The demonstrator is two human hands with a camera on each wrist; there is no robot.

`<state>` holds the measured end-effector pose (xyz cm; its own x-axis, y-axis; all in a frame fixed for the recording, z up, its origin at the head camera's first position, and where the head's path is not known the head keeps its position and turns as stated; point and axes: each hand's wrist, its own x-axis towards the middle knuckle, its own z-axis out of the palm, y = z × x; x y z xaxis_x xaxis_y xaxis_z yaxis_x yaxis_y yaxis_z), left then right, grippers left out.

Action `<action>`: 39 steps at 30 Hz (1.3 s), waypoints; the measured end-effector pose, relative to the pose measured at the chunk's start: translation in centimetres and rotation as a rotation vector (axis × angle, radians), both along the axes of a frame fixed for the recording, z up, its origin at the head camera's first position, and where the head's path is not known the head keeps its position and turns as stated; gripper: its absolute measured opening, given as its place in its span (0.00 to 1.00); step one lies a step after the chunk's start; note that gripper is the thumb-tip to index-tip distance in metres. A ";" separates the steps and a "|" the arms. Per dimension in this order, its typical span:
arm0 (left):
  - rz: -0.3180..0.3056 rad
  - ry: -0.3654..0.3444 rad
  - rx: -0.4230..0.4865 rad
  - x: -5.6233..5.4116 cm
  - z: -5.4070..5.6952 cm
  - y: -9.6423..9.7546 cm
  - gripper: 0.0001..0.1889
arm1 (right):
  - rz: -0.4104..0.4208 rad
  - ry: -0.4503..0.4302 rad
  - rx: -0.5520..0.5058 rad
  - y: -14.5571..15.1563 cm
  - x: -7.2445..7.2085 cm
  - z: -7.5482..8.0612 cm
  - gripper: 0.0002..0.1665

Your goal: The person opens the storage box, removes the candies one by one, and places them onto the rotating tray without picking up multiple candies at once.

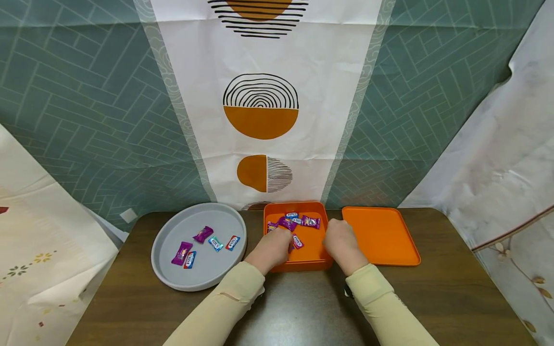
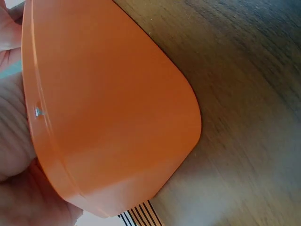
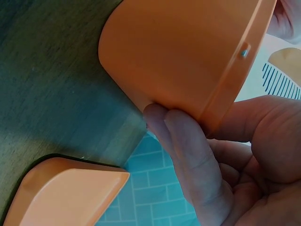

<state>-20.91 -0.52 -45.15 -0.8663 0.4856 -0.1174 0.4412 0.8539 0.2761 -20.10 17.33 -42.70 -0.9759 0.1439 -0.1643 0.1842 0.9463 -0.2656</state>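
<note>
An orange box with several wrapped candies in it stands at the middle of the table in the head view. My left hand reaches over its front left part, fingers down inside near a purple candy. The box wall hides most of those fingers in the left wrist view, so whether they pinch a candy does not show. My right hand grips the box's right side. In the right wrist view, the fingers press the outer wall and the thumb lies at the rim.
Left of the box sits a round grey tray bearing several candies in purple, teal and blue-red wrappers. An orange lid lies on the wooden table to the right. A patterned curtain hangs behind.
</note>
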 end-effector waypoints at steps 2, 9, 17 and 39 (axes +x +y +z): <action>0.005 0.003 0.001 0.0 -0.1 0.0 0.05 | 0.003 0.000 0.006 0.0 0.0 0.0 0.16; 0.019 0.039 -0.011 -0.1 -0.4 0.2 0.10 | -0.005 -0.007 0.005 -0.1 0.0 0.0 0.17; 0.061 0.016 -0.020 0.0 -0.6 0.5 0.19 | -0.003 -0.017 0.008 0.0 0.0 -0.2 0.17; 0.067 -0.015 -0.039 0.3 0.0 0.3 0.17 | -0.002 0.002 0.003 -0.1 0.0 -0.1 0.16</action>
<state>-20.62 -0.26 -45.14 -0.8946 0.4213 -0.1488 0.3787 0.8917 0.2480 -20.08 17.28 -42.75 -0.9760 0.1459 -0.1619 0.1852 0.9468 -0.2631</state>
